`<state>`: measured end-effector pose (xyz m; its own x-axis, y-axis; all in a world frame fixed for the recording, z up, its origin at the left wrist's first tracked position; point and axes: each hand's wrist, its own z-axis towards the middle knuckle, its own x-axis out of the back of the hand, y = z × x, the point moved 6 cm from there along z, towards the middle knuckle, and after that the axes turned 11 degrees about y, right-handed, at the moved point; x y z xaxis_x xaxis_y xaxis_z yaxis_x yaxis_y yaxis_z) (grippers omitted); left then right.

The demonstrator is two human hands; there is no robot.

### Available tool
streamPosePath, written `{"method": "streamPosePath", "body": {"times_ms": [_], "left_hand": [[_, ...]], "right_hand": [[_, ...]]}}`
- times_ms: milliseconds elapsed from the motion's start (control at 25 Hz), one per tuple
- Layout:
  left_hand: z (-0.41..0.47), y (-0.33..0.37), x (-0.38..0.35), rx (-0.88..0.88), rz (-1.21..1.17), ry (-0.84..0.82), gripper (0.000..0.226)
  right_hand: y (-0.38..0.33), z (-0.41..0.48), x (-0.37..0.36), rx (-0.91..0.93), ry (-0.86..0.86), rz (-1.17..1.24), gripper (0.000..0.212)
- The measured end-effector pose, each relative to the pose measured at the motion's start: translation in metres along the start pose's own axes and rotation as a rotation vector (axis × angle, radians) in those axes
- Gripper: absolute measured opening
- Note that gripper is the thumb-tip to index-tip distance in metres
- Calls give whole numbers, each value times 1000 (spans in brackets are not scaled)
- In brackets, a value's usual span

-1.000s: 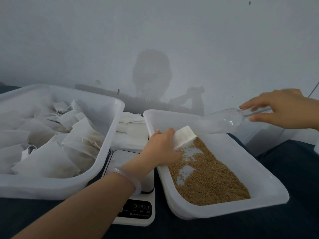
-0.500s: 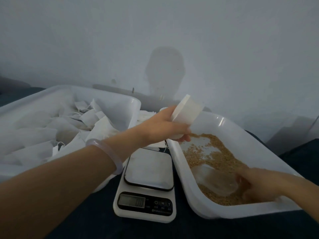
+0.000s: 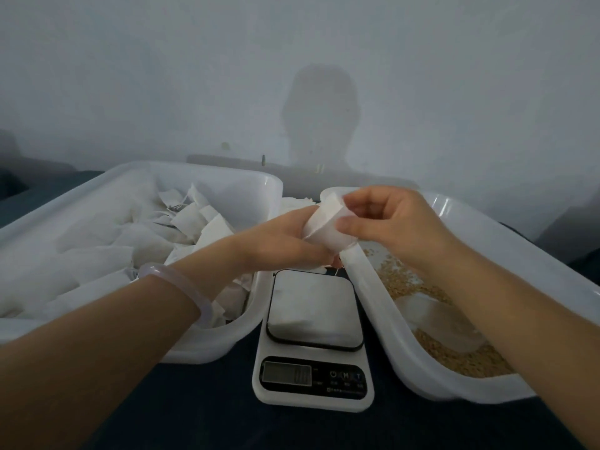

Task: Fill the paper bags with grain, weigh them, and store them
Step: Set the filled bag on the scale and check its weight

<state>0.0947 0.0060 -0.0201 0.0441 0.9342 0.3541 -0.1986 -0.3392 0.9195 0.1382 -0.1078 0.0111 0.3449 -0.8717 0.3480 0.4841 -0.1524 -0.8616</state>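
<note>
Paper bag point(image 3: 326, 227) sits in both our hands, above the far edge of the scale point(image 3: 313, 339), just left of the grain tray point(image 3: 367, 287). Left hand point(image 3: 279, 241) wraps its base, right hand point(image 3: 389, 222) pinches the mouth between thumb and fingers. Fill level: we cannot tell. Risks: thin paper tears if we pull hard; a tilt spills grain point(image 3: 406, 284) onto the scale and skews the reading. Scoop point(image 3: 435, 323) lies in the grain.

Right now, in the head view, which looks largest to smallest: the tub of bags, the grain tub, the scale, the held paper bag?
1. tub of bags and grain tub: they look alike, so I do not rank them.
2. scale
3. paper bag
</note>
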Motion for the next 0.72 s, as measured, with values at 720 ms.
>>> {"method": "streamPosePath", "body": {"times_ms": [720], "left_hand": [[5, -36, 21, -49, 650, 141, 26]], "right_hand": [[49, -12, -24, 12, -154, -480, 61]]}}
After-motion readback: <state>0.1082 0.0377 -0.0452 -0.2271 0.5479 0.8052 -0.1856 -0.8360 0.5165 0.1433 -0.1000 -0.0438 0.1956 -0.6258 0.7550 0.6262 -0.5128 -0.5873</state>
